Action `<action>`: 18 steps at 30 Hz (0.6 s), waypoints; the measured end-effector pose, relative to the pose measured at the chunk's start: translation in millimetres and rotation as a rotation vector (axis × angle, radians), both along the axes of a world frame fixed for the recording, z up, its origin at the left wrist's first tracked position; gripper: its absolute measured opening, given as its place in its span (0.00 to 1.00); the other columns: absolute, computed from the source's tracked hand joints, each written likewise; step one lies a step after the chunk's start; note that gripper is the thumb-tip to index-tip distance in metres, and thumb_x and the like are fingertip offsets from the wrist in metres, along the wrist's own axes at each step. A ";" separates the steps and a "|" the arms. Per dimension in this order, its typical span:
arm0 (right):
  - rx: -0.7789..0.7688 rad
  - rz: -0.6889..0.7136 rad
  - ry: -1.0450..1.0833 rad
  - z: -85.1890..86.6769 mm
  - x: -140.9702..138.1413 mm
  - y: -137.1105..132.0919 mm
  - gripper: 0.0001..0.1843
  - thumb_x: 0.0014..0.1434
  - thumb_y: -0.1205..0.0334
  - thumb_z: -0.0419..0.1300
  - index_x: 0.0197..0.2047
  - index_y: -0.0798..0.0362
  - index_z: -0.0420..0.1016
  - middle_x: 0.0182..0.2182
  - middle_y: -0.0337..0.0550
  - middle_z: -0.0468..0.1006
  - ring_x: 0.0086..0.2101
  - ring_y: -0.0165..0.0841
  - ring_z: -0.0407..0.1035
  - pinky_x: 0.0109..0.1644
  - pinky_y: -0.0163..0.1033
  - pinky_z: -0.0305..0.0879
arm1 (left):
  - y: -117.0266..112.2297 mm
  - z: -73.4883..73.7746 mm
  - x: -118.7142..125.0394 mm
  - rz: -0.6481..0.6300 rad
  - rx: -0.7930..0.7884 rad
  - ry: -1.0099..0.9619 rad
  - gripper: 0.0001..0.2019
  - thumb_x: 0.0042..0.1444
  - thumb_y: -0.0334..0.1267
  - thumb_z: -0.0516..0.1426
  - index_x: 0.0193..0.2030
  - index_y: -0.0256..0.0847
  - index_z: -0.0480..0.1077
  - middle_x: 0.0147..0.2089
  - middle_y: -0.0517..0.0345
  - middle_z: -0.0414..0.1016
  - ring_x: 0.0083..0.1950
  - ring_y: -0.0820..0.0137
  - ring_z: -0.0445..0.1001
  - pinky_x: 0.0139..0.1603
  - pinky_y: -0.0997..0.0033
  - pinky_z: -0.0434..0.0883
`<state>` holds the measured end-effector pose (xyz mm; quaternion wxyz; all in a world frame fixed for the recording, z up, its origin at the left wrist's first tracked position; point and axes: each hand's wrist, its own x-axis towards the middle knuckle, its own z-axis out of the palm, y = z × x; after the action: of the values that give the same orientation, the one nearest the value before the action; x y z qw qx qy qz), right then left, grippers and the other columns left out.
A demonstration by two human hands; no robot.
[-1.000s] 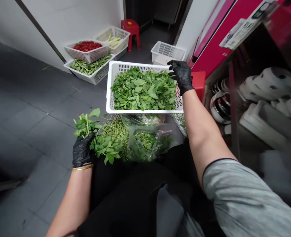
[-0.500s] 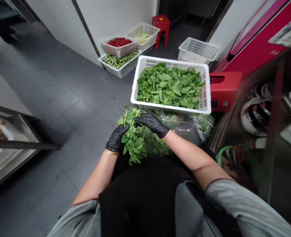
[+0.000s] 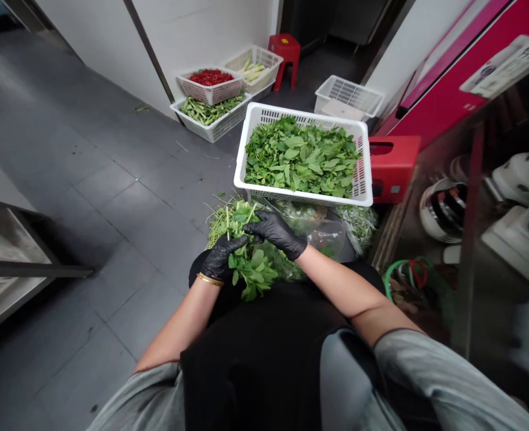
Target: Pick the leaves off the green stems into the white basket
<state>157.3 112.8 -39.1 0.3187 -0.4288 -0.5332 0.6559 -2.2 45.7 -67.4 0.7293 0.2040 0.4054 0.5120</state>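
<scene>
Black gloves cover both hands. My left hand [image 3: 221, 257] is closed round a bunch of leafy greens [image 3: 254, 272], whose leaves hang down over my lap. Opposite it, my right hand [image 3: 278, 232] pinches at the upper part of the same bunch, its fingertips among the stems. Thin pale stems [image 3: 219, 224] show just beyond my left hand. In front of my hands stands a white plastic basket [image 3: 304, 194] heaped with loose green leaves [image 3: 302, 158]. Below its near edge lie clear plastic bags [image 3: 331, 236] with more greens, partly hidden by my right arm.
Against the wall sit baskets of red chillies [image 3: 210, 78], green beans [image 3: 208, 111] and pale vegetable pieces [image 3: 254, 72], near a red stool [image 3: 286, 57]. Another white basket [image 3: 349, 96] stands behind. A red stool [image 3: 394, 167] and metal shelving [image 3: 471, 239] are at right; a shelf [image 3: 35, 269] at left.
My hands have shifted slightly and drawn nearer each other on the greens. More pale stems show beyond my left hand. The camera view has turned a little to the right.
</scene>
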 end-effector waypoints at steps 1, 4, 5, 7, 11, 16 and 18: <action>-0.014 -0.012 0.005 -0.4 3.3 3.5 0.26 0.42 0.43 0.76 0.32 0.56 0.77 0.25 0.36 0.78 0.21 0.26 0.66 0.25 0.34 0.64 | 0.4 1.4 0.3 -0.022 0.002 0.024 0.28 0.42 0.35 0.74 0.53 0.37 0.78 0.43 0.49 0.85 0.46 0.55 0.84 0.49 0.57 0.79; 0.002 -0.026 0.055 -0.2 17.2 12.9 0.25 0.41 0.44 0.77 0.27 0.56 0.75 0.21 0.37 0.76 0.18 0.26 0.65 0.23 0.34 0.62 | 2.6 8.4 1.7 -0.062 -0.004 0.092 0.28 0.42 0.33 0.74 0.53 0.38 0.79 0.41 0.51 0.85 0.43 0.57 0.84 0.46 0.59 0.80; 0.012 -0.034 0.085 0.4 21.2 14.9 0.25 0.42 0.45 0.77 0.26 0.56 0.75 0.21 0.38 0.76 0.18 0.26 0.65 0.23 0.35 0.61 | 3.5 11.5 2.9 -0.067 -0.005 0.098 0.28 0.42 0.33 0.74 0.53 0.38 0.79 0.40 0.51 0.85 0.42 0.58 0.83 0.45 0.60 0.80; 0.016 -0.054 0.143 1.4 25.8 17.2 0.24 0.43 0.44 0.77 0.25 0.56 0.74 0.21 0.40 0.77 0.17 0.27 0.65 0.22 0.35 0.61 | 5.3 18.2 5.8 -0.071 -0.001 0.083 0.27 0.42 0.33 0.73 0.52 0.38 0.79 0.37 0.53 0.84 0.37 0.62 0.82 0.40 0.63 0.79; 0.018 -0.142 0.180 1.3 29.4 24.1 0.25 0.44 0.43 0.76 0.23 0.54 0.71 0.19 0.38 0.75 0.17 0.25 0.63 0.20 0.33 0.59 | 7.7 30.0 4.2 -0.145 -0.050 -0.041 0.23 0.45 0.32 0.71 0.50 0.33 0.79 0.22 0.63 0.73 0.20 0.77 0.69 0.22 0.78 0.68; 0.240 -0.539 0.083 5.2 79.0 72.5 0.20 0.54 0.46 0.70 0.28 0.52 0.69 0.21 0.35 0.73 0.19 0.25 0.64 0.25 0.33 0.63 | 12.1 33.8 -12.9 -0.156 -0.179 -0.220 0.21 0.52 0.43 0.67 0.49 0.31 0.79 0.21 0.61 0.72 0.16 0.78 0.64 0.16 0.78 0.64; 0.360 -0.577 -0.128 13.1 112.1 105.4 0.17 0.60 0.47 0.66 0.36 0.53 0.73 0.28 0.40 0.78 0.26 0.29 0.71 0.32 0.36 0.70 | 15.1 32.4 -13.4 -0.113 -0.219 -0.136 0.21 0.51 0.43 0.67 0.48 0.31 0.79 0.24 0.56 0.77 0.19 0.72 0.71 0.20 0.73 0.70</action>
<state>269.4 218.3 -26.0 0.5275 -0.5391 -0.5160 0.4060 -15.6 60.7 -35.0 0.8008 0.1104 0.3964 0.4352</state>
